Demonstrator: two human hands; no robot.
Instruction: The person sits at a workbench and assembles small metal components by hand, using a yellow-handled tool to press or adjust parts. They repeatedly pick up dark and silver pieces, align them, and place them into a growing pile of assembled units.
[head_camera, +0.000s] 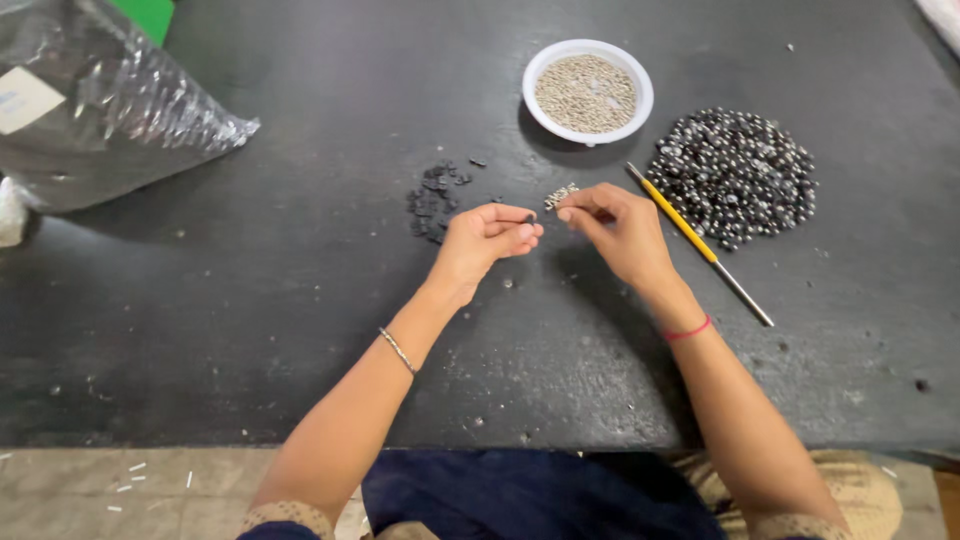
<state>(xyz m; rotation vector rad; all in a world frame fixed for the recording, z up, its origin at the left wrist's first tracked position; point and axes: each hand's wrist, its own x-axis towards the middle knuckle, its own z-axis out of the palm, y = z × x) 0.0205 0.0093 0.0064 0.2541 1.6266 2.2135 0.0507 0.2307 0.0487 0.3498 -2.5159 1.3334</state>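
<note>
Head: pin cluster (561, 196) slanting up-right.

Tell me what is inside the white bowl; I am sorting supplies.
The white bowl holds a heap of tiny pale, silvery-beige pieces, filling most of it. Their exact kind is too small to tell, and the bowl's bottom is covered by them.

Just ahead of the left hand (487, 236) lies a scatter of small black pieces (433, 198) — low, but in the way of any slide forward. Left of that hand the dark table (250, 300) is bare as far as the clear plastic bag (100, 90). Beyond the right hand (615, 225) stands a white bowl (588, 92); to its right a yellow-handled tool (698, 243) lies aslant, and past it a heap of dark beads (735, 175). Only a narrow gap parts the two hands — a small silvery cluster (561, 196) sits just above it.
</note>
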